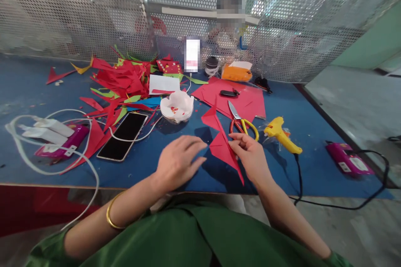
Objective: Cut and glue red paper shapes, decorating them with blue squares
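Observation:
A long piece of cut red paper with pointed, notched edges hangs just above the blue table. My right hand pinches its right edge between thumb and fingers. To the left of the paper is my left hand, thumb and fingers apart, with nothing between them. Its fingertips point at the paper without touching it. Scissors with red and yellow handles lie just beyond my right hand. Under their blades are flat red paper sheets.
A yellow glue gun lies on the right, its black cord running off the table edge. Red and green paper scraps heap up at the back left. Nearer are a white bowl, a dark phone and looped white cables.

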`<state>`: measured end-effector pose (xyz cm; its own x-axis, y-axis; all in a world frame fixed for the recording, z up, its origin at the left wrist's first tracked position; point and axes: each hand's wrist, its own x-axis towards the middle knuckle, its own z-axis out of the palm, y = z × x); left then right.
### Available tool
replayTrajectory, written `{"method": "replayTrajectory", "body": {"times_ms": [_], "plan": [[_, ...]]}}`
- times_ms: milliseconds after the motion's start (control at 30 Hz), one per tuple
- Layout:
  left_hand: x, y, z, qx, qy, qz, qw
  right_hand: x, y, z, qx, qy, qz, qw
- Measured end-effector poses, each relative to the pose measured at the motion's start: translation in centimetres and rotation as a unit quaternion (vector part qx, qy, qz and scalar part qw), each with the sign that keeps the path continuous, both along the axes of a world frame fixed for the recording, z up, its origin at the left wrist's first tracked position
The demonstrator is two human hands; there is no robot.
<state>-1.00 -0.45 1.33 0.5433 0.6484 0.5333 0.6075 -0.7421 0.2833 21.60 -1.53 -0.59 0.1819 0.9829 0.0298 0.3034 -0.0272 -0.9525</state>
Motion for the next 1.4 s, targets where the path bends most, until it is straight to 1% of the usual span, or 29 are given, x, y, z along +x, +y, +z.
{"method": "replayTrajectory", "body": {"times_ms": [67, 133, 200, 300, 433, 467, 500, 567, 633, 667, 700, 833, 900, 933, 1033, 1200, 1400], "plan": [[1.1, -0.6, -0.6, 0.06, 0.09, -0.036, 0.993, -0.7, -0.8, -0.6, -0.005, 0.008, -0.028, 1.0], [1.8, -0.7, -1.1, 0.109, 0.144, -0.053, 0.982, -1.6, -1.3, -1.1, -0.006, 0.006, -0.041, 0.999], [2.1, -0.5, -1.3, 0.133, 0.174, -0.058, 0.974, -2.2, -1.4, -1.3, -0.005, -0.007, -0.042, 0.999], [1.8, -0.3, -1.4, 0.129, 0.174, -0.057, 0.975, -2.5, -1.6, -1.5, 0.0, -0.042, -0.015, 0.999], [1.0, -0.5, -2.1, 0.081, 0.146, -0.042, 0.985, -1.4, -2.4, -1.6, 0.037, -0.134, 0.053, 0.989], [0.8, -0.6, -2.3, 0.075, 0.143, -0.039, 0.986, -1.1, -2.7, -1.7, 0.059, -0.177, 0.074, 0.98], [0.7, -0.7, -2.4, 0.073, 0.142, -0.036, 0.986, -0.8, -2.9, -1.7, 0.089, -0.232, 0.096, 0.964], [0.6, -0.9, -2.7, 0.075, 0.145, -0.032, 0.986, -0.5, -3.2, -1.8, 0.159, -0.346, 0.143, 0.914], [0.6, -1.0, -2.7, 0.08, 0.147, -0.027, 0.986, -0.6, -3.3, -1.9, 0.223, -0.423, 0.176, 0.861], [0.7, -1.0, -2.7, 0.081, 0.147, -0.024, 0.985, -0.8, -3.4, -1.9, 0.244, -0.435, 0.183, 0.847], [0.7, -1.1, -2.6, 0.082, 0.148, -0.022, 0.985, -1.0, -3.4, -1.9, 0.258, -0.44, 0.187, 0.84], [0.5, -1.2, -2.3, 0.07, 0.137, -0.025, 0.988, -1.6, -3.5, -1.9, 0.275, -0.451, 0.215, 0.821], [0.1, -1.4, -2.1, 0.053, 0.115, -0.018, 0.992, -1.6, -3.7, -1.9, 0.274, -0.448, 0.219, 0.823], [-0.2, -1.5, -2.1, 0.041, 0.102, -0.009, 0.994, -1.5, -3.8, -1.9, 0.271, -0.441, 0.216, 0.828], [-0.8, -1.7, -2.0, -0.007, 0.069, 0.011, 0.998, -1.5, -4.2, -2.0, 0.255, -0.404, 0.189, 0.858], [-1.0, -1.2, -2.2, -0.07, 0.037, -0.025, 0.997, -1.8, -4.7, -2.6, 0.225, -0.337, 0.144, 0.903], [-0.8, -0.5, -2.6, -0.153, -0.002, -0.014, 0.988, -2.3, -4.7, -2.8, 0.162, -0.287, 0.096, 0.939]]}}
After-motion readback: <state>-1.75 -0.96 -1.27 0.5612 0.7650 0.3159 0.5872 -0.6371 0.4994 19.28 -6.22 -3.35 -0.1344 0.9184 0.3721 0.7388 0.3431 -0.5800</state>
